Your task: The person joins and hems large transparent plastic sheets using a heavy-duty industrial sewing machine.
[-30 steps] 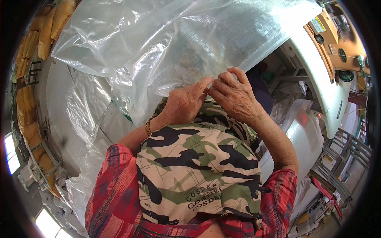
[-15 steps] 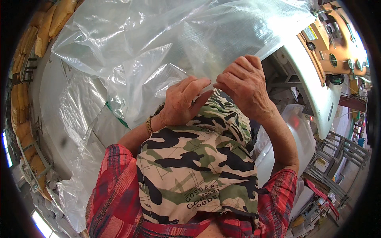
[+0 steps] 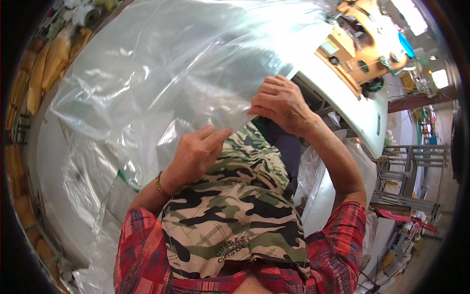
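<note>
A large clear plastic sheet (image 3: 161, 73) spreads wrinkled and shiny over the area beyond my lap. My left hand (image 3: 196, 153), with a bracelet at the wrist, pinches the sheet's near edge between thumb and fingers. Farther along that edge, up and to the right, my right hand (image 3: 281, 104) is curled closed on the plastic. A short stretch of the edge runs slanting between the two hands. Below them a camouflage apron (image 3: 235, 210) covers my front and lap. The fingertips on the plastic are partly hidden.
A tan sewing machine (image 3: 364, 54) stands on a white table (image 3: 367, 112) to the right. Beyond it is a grey metal frame (image 3: 411, 166). Stacked yellow-brown bundles (image 3: 54, 59) line the far left. More clear plastic (image 3: 318, 181) hangs beside my right forearm.
My hands have come a little farther apart, the left lower and nearer to me. The sheet's edge now shows between them. The whole view has turned, shifting the sewing machine leftward in it.
</note>
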The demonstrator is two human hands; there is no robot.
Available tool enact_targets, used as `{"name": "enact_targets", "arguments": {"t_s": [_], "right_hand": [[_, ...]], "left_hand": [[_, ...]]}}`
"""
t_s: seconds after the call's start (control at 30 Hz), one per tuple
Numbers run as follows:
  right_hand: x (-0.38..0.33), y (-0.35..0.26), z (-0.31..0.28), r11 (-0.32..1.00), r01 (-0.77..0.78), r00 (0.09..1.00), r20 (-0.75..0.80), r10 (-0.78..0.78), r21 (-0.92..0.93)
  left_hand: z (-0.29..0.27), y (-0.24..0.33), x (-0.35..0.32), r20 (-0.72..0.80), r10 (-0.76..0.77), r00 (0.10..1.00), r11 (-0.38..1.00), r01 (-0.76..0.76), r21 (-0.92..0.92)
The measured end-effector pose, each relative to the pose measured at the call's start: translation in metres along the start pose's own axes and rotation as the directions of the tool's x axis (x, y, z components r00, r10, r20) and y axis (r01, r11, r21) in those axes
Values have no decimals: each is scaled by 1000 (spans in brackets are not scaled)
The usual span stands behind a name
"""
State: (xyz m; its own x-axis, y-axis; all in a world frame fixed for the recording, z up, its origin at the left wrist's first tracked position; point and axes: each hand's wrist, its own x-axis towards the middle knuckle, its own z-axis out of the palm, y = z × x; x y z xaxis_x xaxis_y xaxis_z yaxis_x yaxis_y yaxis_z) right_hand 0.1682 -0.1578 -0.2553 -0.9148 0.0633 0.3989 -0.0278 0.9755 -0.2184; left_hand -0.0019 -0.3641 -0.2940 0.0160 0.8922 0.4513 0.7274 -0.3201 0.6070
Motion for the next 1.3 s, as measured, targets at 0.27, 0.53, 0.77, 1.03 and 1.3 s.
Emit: {"name": "enact_targets", "arguments": {"t_s": [0.27, 0.53, 0.77, 1.03, 1.3], "right_hand": [[-16, 51, -16, 998, 14, 1000, 18, -13, -65], [-23, 94, -40, 985, 22, 1000, 21, -19, -171], [-25, 126, -52, 967, 41, 999, 1, -42, -251], [-31, 150, -62, 882, -155, 988, -71, 137, -445], [-38, 124, 6, 617, -759, 341, -679, 650, 210]], "left_hand": [[-4, -7, 3, 122, -40, 992, 993, 53, -102], [0, -10, 2, 122, -34, 992, 999, 37, -23], [-1, -9, 4, 95, -19, 995, 1000, 21, -22], [7, -14, 2, 197, 11, 980, 1000, -5, -29], [58, -28, 2, 383, 143, 912, 984, -171, 40]]}}
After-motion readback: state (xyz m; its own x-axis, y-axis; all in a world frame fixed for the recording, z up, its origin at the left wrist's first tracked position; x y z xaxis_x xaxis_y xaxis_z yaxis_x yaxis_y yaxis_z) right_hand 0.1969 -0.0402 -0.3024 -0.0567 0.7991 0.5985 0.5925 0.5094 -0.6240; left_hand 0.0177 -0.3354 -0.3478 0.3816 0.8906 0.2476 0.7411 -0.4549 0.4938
